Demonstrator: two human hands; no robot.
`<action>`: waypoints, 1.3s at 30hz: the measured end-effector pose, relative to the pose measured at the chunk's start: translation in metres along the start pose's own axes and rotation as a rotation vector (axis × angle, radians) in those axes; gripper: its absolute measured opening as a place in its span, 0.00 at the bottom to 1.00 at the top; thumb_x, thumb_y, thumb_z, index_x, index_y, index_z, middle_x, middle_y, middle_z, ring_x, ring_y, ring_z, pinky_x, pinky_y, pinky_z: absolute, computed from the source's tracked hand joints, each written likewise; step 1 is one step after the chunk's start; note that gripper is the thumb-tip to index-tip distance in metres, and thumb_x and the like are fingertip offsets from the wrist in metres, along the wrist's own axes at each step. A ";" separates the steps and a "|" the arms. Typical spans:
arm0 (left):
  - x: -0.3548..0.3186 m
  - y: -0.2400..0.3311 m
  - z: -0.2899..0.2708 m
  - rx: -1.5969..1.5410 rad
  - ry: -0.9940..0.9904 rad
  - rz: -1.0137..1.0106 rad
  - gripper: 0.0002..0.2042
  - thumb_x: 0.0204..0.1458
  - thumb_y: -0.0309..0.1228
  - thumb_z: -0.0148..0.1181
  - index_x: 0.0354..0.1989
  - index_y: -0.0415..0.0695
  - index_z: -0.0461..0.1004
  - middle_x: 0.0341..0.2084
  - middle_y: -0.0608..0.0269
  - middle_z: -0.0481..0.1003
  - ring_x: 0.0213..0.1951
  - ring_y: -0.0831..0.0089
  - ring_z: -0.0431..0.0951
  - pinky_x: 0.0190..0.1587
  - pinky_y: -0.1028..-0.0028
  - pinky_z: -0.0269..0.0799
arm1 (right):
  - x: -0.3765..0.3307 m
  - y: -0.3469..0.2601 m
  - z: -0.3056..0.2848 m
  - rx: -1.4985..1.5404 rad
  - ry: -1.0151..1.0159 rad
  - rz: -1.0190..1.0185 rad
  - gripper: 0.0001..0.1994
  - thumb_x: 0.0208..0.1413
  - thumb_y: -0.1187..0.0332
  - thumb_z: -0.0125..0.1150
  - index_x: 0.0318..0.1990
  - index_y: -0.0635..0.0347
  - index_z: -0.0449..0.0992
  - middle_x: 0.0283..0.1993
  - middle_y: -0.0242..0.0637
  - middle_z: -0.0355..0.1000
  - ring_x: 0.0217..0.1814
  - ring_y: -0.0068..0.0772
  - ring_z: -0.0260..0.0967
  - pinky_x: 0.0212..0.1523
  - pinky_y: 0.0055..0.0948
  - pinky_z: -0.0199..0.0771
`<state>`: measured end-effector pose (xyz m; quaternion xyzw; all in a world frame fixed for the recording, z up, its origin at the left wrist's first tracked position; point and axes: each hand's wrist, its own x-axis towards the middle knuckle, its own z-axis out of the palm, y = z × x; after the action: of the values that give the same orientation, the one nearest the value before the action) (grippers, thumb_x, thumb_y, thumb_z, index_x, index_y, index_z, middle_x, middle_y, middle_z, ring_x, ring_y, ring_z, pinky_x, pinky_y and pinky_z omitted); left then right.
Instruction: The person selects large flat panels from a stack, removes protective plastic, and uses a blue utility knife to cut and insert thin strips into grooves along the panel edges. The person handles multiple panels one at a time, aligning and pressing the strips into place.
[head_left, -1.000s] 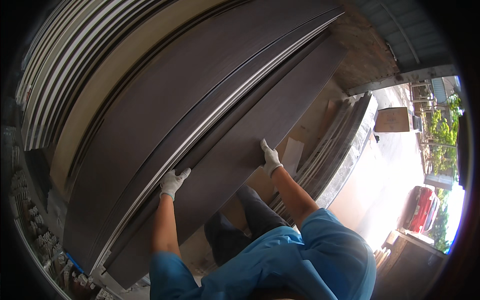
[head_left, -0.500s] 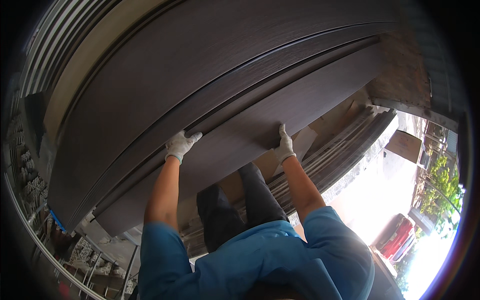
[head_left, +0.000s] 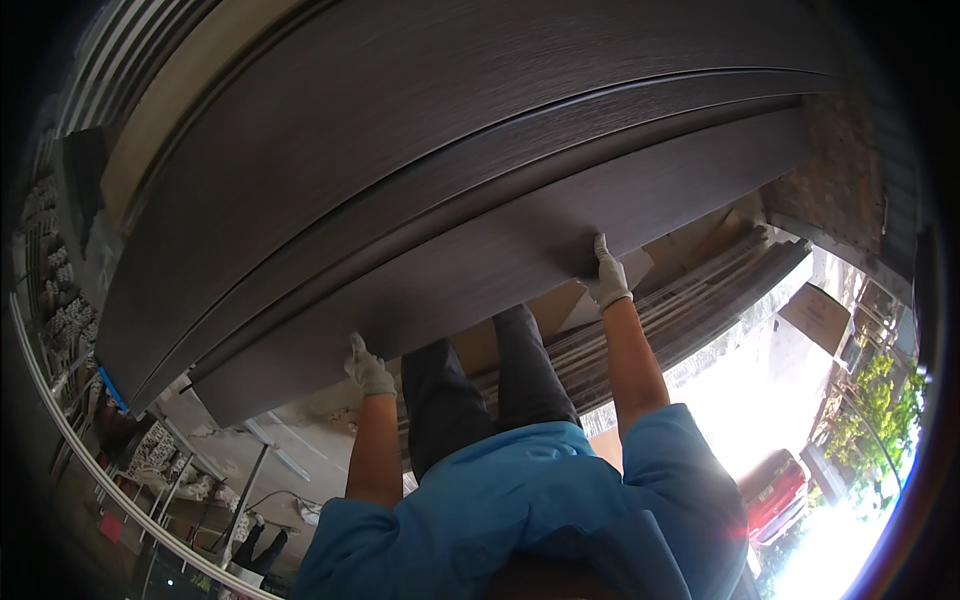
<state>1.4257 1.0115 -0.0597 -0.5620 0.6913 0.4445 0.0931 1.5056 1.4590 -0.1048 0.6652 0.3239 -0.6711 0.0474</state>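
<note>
A long dark brown wood-grain panel [head_left: 500, 265] lies across in front of me, its near edge above my legs. My left hand [head_left: 370, 370], in a whitish glove, grips that edge with the thumb on the upper face. Farther right along the same edge, my right hand [head_left: 608, 278], gloved alike, holds on with its thumb pointing up across the face. The fingers of both hands are mostly hidden under the panel. Beyond it lies a wider dark brown board [head_left: 380, 130] with a groove along its near side.
Long stacked strips [head_left: 690, 315] lie below the panel on the right. A cardboard box [head_left: 815, 316] and a red vehicle [head_left: 776, 496] show in bright light there. At left are a blue piece [head_left: 112, 390] by the board's corner, a pale metal rail [head_left: 110, 530] and piled profiles [head_left: 155, 455].
My left hand has moved from the panel's far long edge to its near edge. My right hand has slid slightly right along the near edge. The view has shifted somewhat.
</note>
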 end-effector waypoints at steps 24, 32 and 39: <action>0.086 -0.049 -0.024 -0.854 -0.182 -0.706 0.33 0.57 0.57 0.57 0.67 0.53 0.64 0.66 0.58 0.64 0.65 0.48 0.64 0.63 0.38 0.61 | 0.016 -0.001 0.007 -0.149 0.090 -0.085 0.43 0.56 0.45 0.66 0.62 0.79 0.61 0.57 0.54 0.70 0.53 0.44 0.76 0.42 0.38 0.84; 0.080 -0.050 -0.051 -0.189 -0.304 -0.589 0.36 0.59 0.60 0.54 0.63 0.40 0.63 0.55 0.47 0.69 0.58 0.48 0.70 0.63 0.45 0.67 | -0.033 -0.047 -0.011 -1.380 0.126 -0.101 0.30 0.55 0.47 0.67 0.58 0.57 0.74 0.58 0.47 0.74 0.57 0.48 0.73 0.50 0.42 0.77; 0.066 -0.036 -0.061 -0.392 -0.192 -0.619 0.38 0.56 0.57 0.61 0.65 0.39 0.59 0.53 0.45 0.69 0.58 0.50 0.68 0.65 0.46 0.64 | -0.066 -0.099 0.065 -1.798 0.086 -1.031 0.40 0.44 0.53 0.76 0.66 0.47 0.66 0.69 0.35 0.64 0.72 0.43 0.58 0.68 0.44 0.62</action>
<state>1.4561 0.9228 -0.0843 -0.7072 0.3785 0.5700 0.1782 1.4080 1.4802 -0.0131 0.1884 0.9518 -0.0964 0.2218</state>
